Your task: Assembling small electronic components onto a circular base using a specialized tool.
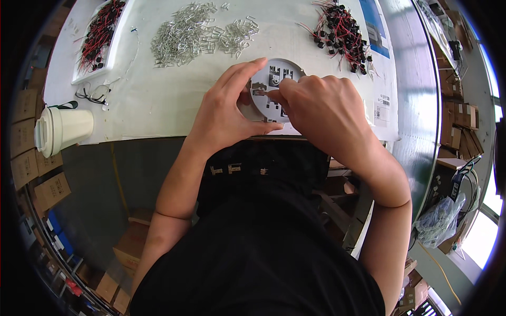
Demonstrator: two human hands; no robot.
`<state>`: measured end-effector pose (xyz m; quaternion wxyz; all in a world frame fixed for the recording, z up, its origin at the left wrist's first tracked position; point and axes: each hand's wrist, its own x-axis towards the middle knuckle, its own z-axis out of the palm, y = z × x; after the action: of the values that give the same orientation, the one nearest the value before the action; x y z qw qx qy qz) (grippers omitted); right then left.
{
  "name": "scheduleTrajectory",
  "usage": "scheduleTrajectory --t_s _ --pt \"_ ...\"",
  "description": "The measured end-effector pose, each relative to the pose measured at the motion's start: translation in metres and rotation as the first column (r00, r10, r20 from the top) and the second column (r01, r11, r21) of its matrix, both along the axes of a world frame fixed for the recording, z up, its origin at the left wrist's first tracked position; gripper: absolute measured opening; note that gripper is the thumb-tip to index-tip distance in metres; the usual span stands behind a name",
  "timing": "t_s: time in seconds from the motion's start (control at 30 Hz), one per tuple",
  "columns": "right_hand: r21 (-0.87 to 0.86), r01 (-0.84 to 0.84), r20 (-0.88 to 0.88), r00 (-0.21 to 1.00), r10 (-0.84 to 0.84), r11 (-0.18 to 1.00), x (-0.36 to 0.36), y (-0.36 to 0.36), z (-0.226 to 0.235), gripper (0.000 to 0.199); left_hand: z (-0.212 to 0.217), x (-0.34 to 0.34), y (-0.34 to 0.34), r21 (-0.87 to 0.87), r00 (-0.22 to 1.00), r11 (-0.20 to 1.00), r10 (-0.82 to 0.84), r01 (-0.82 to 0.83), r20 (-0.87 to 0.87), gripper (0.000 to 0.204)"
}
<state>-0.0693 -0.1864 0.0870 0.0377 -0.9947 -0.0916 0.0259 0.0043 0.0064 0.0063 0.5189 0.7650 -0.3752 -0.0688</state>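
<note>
A round light-grey plastic base (274, 70) with slots and dark recesses stands near the table's front edge, its face toward me. My left hand (224, 108) grips it by the rim, thumb at the bottom edge and fingers at the upper left. Over its right half, my right hand (324, 105) is closed with thumb and index finger pressed together at the middle of the face. Whatever those fingertips hold, if anything, is hidden. Beyond the base lies a loose heap of small U-shaped metal clips (182, 37).
Small black round parts with red wires (342, 34) are piled at the back right. More of them fill a white tray (113, 55) at the far left. Glasses (95, 95) and a cream lidded cup (71, 128) stand near the left edge. Cardboard boxes (52, 192) line the left.
</note>
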Motion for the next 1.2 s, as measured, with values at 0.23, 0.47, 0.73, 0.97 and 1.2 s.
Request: scheduleTrajectory --t_s 0.23,0.47,0.73,0.97,1.2 --pt "0.077 0.015 -0.028 1.000 -0.013 0.997 0.000 -0.015 -0.014 0.029 -0.006 0.001 -0.003 -0.046 1.000 0.999 0.004 -0.003 0.022 0.103" --pt "0.372 0.140 -0.063 0.990 -0.125 0.917 -0.007 -0.030 -0.025 0.024 0.007 0.004 0.011 0.005 0.999 1.000 -0.020 0.020 -0.031 0.094" --pt "0.445 -0.067 0.318 0.944 -0.087 0.893 -0.042 0.011 -0.052 0.046 -0.013 0.008 0.015 0.073 0.927 0.997 0.032 -0.005 -0.373 0.035" --pt "0.377 -0.186 0.670 0.731 -0.129 0.907 -0.039 0.006 -0.047 0.045 0.003 -0.003 -0.012 -0.272 0.950 0.955 0.024 -0.114 -0.311 0.016" --pt "0.807 0.071 0.516 0.399 -0.758 0.587 -0.011 -0.169 -0.037 0.020 0.007 0.004 0.009 -0.018 0.993 0.996 0.089 -0.087 0.078 0.016"
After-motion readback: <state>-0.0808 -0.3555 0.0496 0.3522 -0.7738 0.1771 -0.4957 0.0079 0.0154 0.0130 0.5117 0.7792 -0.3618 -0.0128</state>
